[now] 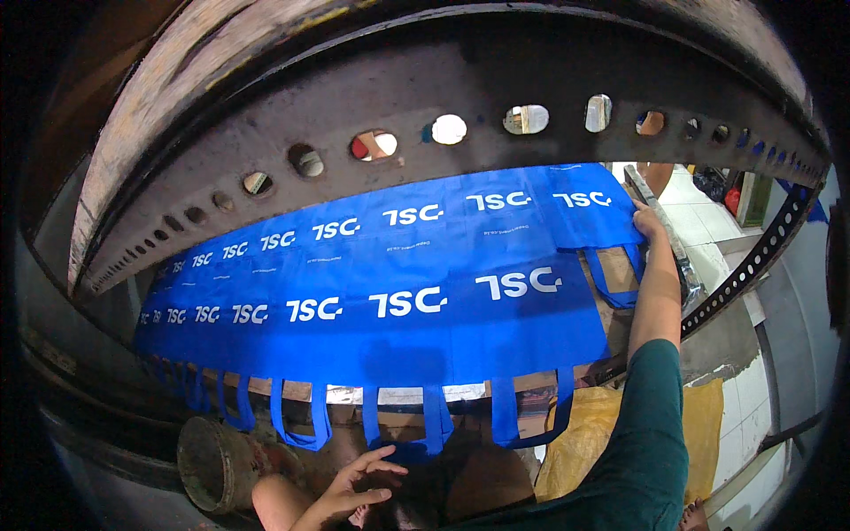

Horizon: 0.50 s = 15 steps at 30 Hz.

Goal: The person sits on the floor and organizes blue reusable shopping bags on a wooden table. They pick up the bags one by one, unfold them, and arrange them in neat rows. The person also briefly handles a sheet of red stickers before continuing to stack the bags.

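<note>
Blue fabric bags (381,341) with white print lie overlapping in two rows on a long surface. Their strap handles hang over the near edge. My right hand (652,221) reaches out to the far right, its fingers closed on the side edge of the end blue bag (589,226). That bag's handle loop (611,279) points toward me at the right end. Low in the middle, my left hand (361,487) is raised just below the hanging handles (407,429). Its fingers are spread and hold nothing.
A thick dark metal beam with a row of holes (407,97) arches across just above the far bags. A perforated metal strut (735,288) slopes down on the right. A grimy bucket (208,465) stands at lower left, and a yellow sack (575,429) lies at lower right beside white floor tiles (735,425).
</note>
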Available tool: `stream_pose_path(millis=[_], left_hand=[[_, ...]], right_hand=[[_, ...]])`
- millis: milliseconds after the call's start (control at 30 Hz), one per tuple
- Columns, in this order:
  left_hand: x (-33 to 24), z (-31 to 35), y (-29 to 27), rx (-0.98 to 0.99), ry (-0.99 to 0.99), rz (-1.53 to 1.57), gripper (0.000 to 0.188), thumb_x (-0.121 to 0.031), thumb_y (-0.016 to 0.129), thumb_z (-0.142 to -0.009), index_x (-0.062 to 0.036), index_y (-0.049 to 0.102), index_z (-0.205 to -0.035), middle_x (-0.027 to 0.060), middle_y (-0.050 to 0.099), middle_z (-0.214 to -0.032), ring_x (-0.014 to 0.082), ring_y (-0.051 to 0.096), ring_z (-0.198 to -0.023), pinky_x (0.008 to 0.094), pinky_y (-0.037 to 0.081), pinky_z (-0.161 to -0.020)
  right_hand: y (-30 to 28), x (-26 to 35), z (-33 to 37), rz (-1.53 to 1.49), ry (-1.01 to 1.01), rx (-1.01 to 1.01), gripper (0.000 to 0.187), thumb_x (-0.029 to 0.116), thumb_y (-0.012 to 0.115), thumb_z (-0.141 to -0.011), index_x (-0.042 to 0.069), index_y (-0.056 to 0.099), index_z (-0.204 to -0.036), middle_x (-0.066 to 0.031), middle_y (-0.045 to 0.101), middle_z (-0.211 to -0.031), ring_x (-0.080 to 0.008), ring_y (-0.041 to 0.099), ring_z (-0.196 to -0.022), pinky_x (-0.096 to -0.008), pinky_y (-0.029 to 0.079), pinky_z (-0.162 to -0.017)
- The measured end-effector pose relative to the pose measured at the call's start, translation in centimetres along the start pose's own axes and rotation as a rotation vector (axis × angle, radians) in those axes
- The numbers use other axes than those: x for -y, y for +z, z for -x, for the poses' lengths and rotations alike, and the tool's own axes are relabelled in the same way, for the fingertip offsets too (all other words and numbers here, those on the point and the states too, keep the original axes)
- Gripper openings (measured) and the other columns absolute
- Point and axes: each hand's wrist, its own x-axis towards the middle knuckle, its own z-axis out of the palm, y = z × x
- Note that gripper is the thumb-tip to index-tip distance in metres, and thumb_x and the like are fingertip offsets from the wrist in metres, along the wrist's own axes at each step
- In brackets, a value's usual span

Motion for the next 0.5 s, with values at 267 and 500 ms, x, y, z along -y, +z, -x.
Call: stream_pose_path(millis=[267, 500], left_hand=[[0.6, 0.5, -0.1, 0.049, 0.035, -0.011, 0.071, -0.004, 0.067, -0.082, -0.0056, 0.029, -0.142, 0.0162, 0.056, -0.123, 0.0227, 0.057, -0.105, 0.0351, 0.043, -0.093], [0.7, 0.5, 0.8, 0.098, 0.005, 0.02, 0.071, -0.002, 0.065, -0.082, -0.0057, 0.028, -0.143, 0.0158, 0.055, -0.123, 0.0215, 0.057, -0.104, 0.0339, 0.042, -0.094]], right_hand=[[-0.1, 10.6, 5.7, 0.822, 0.132, -0.238, 0.061, 0.02, 0.054, -0.078, 0.031, 0.041, -0.137, -0.0132, 0.049, -0.129, -0.0343, 0.045, -0.12, -0.0499, 0.04, -0.096], [-1.3, 24.9, 28.0, 0.448, -0.416, -0.113, 0.026, 0.011, 0.051, -0.081, 0.002, 0.064, -0.101, -0.0233, 0.064, -0.09, -0.0367, 0.061, -0.086, -0.0419, 0.046, -0.081]])
